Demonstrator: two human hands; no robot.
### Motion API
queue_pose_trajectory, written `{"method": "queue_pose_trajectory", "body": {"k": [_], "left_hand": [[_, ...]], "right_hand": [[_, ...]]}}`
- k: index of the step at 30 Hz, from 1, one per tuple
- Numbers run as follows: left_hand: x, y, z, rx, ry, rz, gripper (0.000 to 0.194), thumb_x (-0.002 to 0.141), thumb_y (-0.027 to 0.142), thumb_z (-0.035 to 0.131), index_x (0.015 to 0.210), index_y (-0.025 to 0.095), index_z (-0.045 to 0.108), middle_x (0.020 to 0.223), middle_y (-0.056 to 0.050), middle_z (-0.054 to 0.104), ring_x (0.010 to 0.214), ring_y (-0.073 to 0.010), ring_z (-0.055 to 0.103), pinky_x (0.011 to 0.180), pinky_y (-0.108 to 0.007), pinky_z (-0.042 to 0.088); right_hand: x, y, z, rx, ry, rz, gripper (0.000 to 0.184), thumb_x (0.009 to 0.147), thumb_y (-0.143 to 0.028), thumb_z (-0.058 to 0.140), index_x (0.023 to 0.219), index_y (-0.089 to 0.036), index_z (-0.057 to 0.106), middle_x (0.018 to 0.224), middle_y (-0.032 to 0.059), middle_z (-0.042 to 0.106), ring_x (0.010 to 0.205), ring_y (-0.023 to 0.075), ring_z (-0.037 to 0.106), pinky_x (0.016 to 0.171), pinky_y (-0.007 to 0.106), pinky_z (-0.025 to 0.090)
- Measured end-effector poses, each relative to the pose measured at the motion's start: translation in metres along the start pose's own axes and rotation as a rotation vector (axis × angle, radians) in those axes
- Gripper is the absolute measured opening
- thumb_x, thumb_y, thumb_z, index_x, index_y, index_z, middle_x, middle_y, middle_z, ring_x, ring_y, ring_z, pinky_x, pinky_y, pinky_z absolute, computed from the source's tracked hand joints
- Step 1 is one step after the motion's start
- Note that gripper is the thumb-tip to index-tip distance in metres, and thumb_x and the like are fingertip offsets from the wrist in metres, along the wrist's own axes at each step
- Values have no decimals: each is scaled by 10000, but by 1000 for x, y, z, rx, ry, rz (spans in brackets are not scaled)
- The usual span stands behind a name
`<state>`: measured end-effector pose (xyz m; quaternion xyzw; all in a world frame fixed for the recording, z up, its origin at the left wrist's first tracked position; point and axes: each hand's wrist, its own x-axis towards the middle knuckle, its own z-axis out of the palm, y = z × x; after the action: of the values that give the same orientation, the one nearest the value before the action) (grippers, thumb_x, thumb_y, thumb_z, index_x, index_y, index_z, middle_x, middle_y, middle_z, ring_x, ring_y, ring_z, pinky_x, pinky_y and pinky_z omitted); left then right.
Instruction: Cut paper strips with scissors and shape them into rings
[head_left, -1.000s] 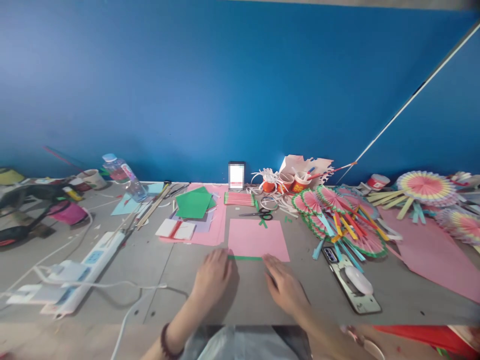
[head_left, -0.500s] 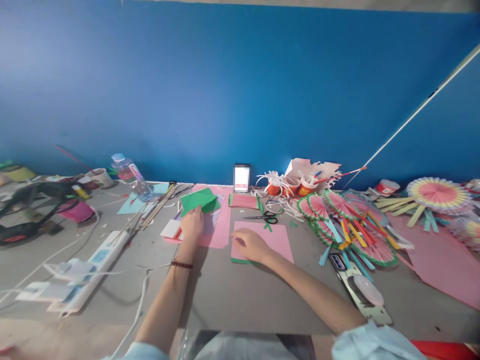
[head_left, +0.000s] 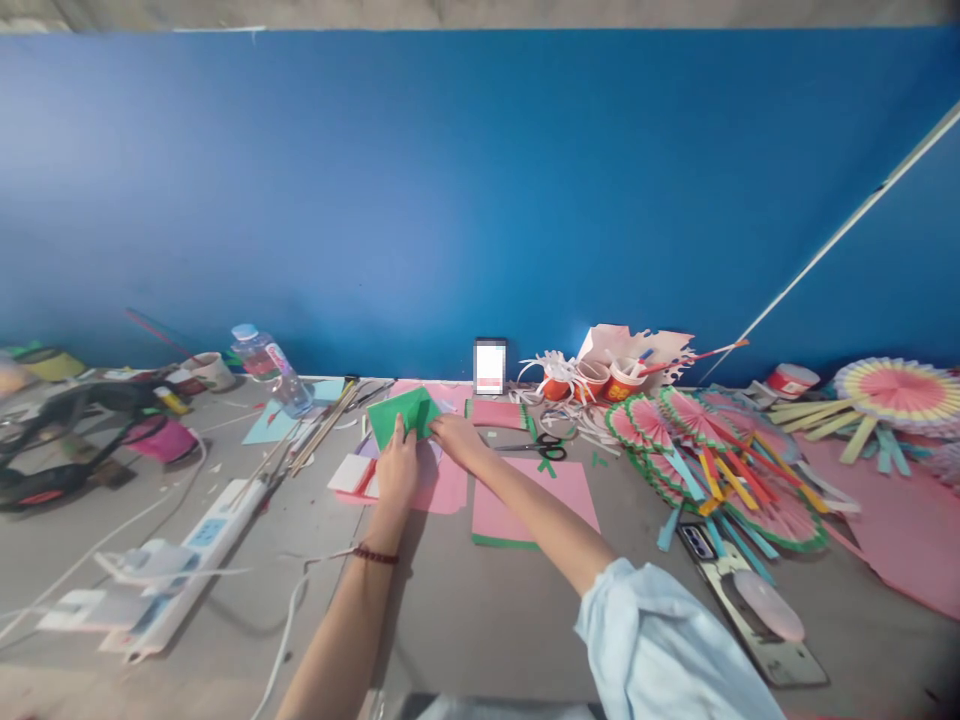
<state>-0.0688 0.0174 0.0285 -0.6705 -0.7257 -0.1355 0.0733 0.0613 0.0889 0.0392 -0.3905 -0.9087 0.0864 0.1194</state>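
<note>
Light blue sleeve: rolled up on the right arm, low in the view, the bare forearm reaching forward and left.
Phone: flat on the grey table at right, a white mouse resting on top.
Power strip: slanting across the table at left, plugs in its near end; a white cable bends between it and the left arm.
Pink sheet: flat, with a green strip along its near edge; the right arm passes over it and hides part.
Left hand: fingers laid over the near side of the green paper; whether it grips, I cannot tell.
Right hand: fingertips gathered at that paper's right edge; whether they pinch it is too small to tell.
Green paper: left of centre, over a pink stack, partly covered by the left hand.
White packet: red-banded, just left of the left hand.
Scissors: black-handled, beyond the pink sheet.
Paper fans: heaped at right, pink edged with green, among coloured strips.
Blue wall: behind everything; before it, a clear bottle at left, a small screen mid-table, cups to its right.
</note>
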Motion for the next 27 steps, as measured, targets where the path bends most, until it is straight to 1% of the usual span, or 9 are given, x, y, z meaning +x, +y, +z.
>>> {"method": "queue_pose_trajectory", "body": {"k": [3, 7, 10, 13, 16, 19, 21, 24, 27], "left_hand": [[0, -1, 3, 17, 41, 27, 423, 861, 134, 363, 1213, 108, 596, 1490, -188, 330, 1000, -285, 620, 816, -395, 507], [-2, -1, 3, 13, 85, 67, 352, 877, 247, 437, 1128, 108, 641, 1480, -190, 346, 1094, -321, 563, 898, -434, 454], [-4, -3, 0, 10, 93, 87, 317, 882, 210, 435, 1100, 106, 641, 1465, -175, 379, 1126, -327, 533, 920, -448, 424], [-4, -8, -2, 20, 97, 56, 330, 870, 157, 431, 1129, 91, 625, 1414, -183, 446, 1128, -322, 530, 937, -448, 402], [-2, -10, -5, 20, 69, 18, 362, 872, 124, 388, 1135, 110, 636, 1278, -171, 581, 1110, -309, 549, 918, -429, 407], [0, -12, -7, -10, 77, -3, 370, 876, 131, 370, 1112, 134, 655, 1172, -153, 647, 1062, -292, 579, 889, -408, 414], [1, -13, -7, -40, 110, -29, 375, 867, 131, 377, 1119, 138, 656, 1114, -153, 668, 1035, -279, 592, 882, -391, 412], [0, -16, -6, -101, 180, -85, 387, 864, 135, 380, 1136, 154, 654, 1045, -143, 681, 989, -264, 606, 852, -369, 417], [-3, -17, -7, -195, 289, -192, 372, 894, 190, 374, 1134, 157, 657, 929, -138, 685, 878, -257, 623, 793, -361, 422]], "right_hand": [[4, 3, -2, -6, -27, -25, 215, 911, -166, 480, 931, -131, 691, 983, 126, 695, 996, 218, 600, 881, 299, 403], [7, 9, -2, 30, -28, -27, 218, 905, -144, 474, 886, -133, 691, 968, 131, 697, 981, 218, 602, 878, 302, 393], [6, 13, 0, 93, 3, -11, 235, 908, -118, 446, 885, -134, 679, 979, 118, 689, 986, 215, 589, 890, 306, 388], [2, 16, 4, 193, 66, 18, 254, 925, -120, 403, 948, -143, 655, 1048, 100, 665, 1015, 200, 567, 913, 300, 385], [-4, 17, 8, 328, 140, 53, 239, 932, -159, 405, 975, -149, 639, 1102, 95, 646, 1067, 191, 541, 974, 304, 358], [-8, 18, 10, 498, 217, 107, 185, 905, -212, 471, 983, -163, 632, 1117, 80, 641, 1116, 181, 520, 1018, 293, 338], [-7, 18, 11, 627, 287, 181, 233, 916, -256, 440, 1059, -168, 601, 1166, 87, 618, 1146, 176, 508, 1018, 294, 353], [-2, 20, 9, 833, 394, 311, 352, 948, -320, 308, 1196, -173, 510, 1245, 110, 567, 1194, 185, 486, 989, 320, 402], [5, 23, 6, 1046, 453, 395, 366, 937, -354, 302, 1207, -174, 471, 1191, 127, 588, 1114, 197, 555, 885, 338, 492]]}}
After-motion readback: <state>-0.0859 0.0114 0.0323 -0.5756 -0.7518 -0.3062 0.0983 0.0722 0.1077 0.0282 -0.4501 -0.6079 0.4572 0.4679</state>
